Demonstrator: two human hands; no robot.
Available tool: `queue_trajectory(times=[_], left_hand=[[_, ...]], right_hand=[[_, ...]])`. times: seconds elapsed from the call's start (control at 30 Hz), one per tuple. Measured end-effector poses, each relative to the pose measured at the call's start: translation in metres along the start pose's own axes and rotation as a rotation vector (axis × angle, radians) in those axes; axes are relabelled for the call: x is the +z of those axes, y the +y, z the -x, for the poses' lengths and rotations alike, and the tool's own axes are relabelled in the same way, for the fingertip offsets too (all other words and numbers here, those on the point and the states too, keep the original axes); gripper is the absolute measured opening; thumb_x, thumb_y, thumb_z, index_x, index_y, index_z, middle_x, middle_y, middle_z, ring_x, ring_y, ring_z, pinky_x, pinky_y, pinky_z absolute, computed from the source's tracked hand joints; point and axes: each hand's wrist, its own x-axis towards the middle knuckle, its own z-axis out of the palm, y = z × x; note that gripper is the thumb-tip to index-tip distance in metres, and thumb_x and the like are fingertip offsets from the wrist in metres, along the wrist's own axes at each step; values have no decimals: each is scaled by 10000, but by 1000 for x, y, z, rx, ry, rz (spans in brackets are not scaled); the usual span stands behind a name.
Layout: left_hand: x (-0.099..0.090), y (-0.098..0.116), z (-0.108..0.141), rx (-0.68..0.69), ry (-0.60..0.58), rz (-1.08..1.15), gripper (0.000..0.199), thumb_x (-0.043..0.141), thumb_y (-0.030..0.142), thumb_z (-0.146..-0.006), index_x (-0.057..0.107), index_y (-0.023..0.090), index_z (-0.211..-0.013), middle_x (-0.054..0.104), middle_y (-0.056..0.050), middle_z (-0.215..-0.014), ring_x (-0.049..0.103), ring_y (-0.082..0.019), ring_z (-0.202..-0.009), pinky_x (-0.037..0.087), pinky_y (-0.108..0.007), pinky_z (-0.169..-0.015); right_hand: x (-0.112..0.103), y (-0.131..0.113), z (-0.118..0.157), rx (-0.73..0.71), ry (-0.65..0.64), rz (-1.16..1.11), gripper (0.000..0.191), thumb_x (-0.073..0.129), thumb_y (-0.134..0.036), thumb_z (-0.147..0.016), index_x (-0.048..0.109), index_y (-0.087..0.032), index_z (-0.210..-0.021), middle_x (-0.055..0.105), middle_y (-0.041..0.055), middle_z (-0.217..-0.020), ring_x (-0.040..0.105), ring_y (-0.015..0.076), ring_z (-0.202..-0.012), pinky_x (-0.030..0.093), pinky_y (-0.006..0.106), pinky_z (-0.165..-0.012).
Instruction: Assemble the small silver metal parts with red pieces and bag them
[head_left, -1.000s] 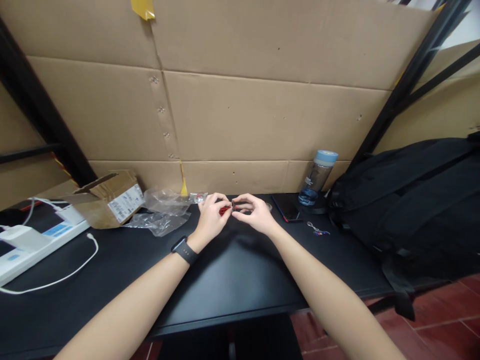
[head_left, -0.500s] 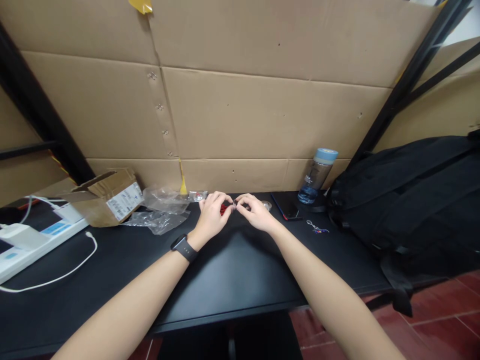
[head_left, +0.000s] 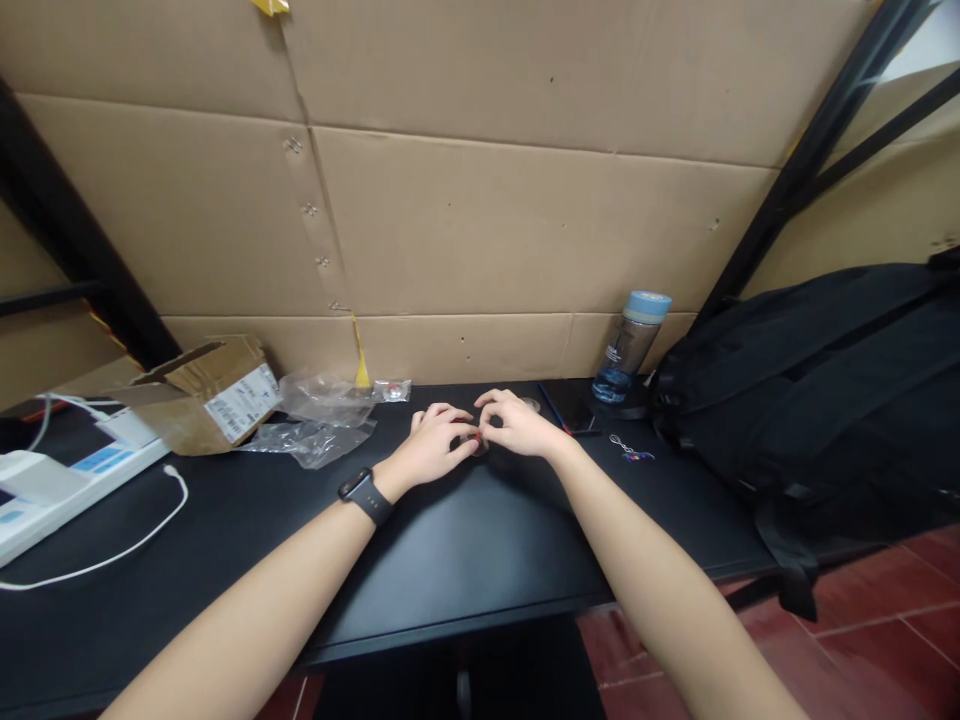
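Note:
My left hand (head_left: pixel 435 447), with a dark watch (head_left: pixel 363 494) on its wrist, is bent at the fingers. Its thumb and fingertips close on a small red and clear thing (head_left: pixel 481 441), too small and covered to name. Facing it, my right hand (head_left: pixel 519 422) has thumb and forefinger curled together in a pinch at the same spot. What lies between those fingertips is mostly hidden. Both hands are low over the black table (head_left: pixel 480 540). A clear round thing (head_left: pixel 530 404) shows partly behind my right hand.
To the left are a power strip (head_left: pixel 105 460), an open cardboard box (head_left: pixel 217 395), clear plastic bags (head_left: pixel 315 430) and a small packet (head_left: pixel 392 391). On the right stand a phone (head_left: pixel 574 412), a water bottle (head_left: pixel 631 350), a beaded charm (head_left: pixel 634 450) and a black backpack (head_left: pixel 817 400).
Both hands have come closer together and lower. The red bundle seen under my left fingers is now mostly covered, and the small thing sits lower between the fingertips.

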Motion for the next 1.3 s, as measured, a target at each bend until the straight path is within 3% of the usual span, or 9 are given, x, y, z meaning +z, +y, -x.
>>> queue_trajectory(times=[0.2,0.33,0.47,0.53,0.63,0.83,1.3], left_hand=[[2,-1,4,66,-78,33,231,555,447,-945,746,431,-1072,614,-12,-1333,423,-298,-1272,334,-505,-1023],[2,-2,5,56,-118,7,266,563,450,-937,712,430,-1157,582,-27,-1378,398,-319,-1292,327,-535,-1034],[-3,-9,3,-3,-18,-41,288,550,366,-945,688,375,-1198,618,-54,-1319,433,-303,-1251,344,-516,-1021],[-5,-16,2,-42,73,-97,297,559,254,-923,686,335,-1179,642,-61,-1266,454,-293,-1227,336,-512,-1028],[-6,-28,2,-82,151,-171,251,606,188,-872,702,294,-1078,661,-70,-1200,468,-303,-1206,328,-519,-1026],[-4,-31,1,-82,173,-206,109,621,209,-875,718,257,-888,669,-70,-1106,483,-302,-1163,358,-503,-978],[6,-26,0,-76,169,-261,179,507,259,-959,672,224,-901,657,-102,-1103,478,-287,-1134,346,-478,-961]], right_hand=[[-4,-1,1,-28,-116,34,100,714,-152,-753,729,-200,-666,694,58,-1109,650,224,-985,455,370,-929],[-15,8,3,-36,-71,11,108,645,-199,-841,747,-210,-809,723,41,-963,662,186,-887,477,308,-834],[-31,38,9,171,171,91,156,672,-202,-813,730,-201,-957,724,54,-952,654,193,-864,485,313,-824],[-35,54,11,253,214,128,230,712,-204,-768,726,-200,-997,724,71,-1003,657,215,-924,487,323,-853],[-33,71,14,333,179,160,313,752,-227,-725,724,-214,-1037,729,82,-1056,668,240,-965,491,329,-860],[-24,85,15,365,109,122,295,732,-157,-708,727,-208,-999,759,55,-935,694,201,-833,499,278,-775],[-26,88,16,397,139,130,251,755,-153,-705,732,-201,-950,758,53,-928,683,191,-826,505,279,-778]])
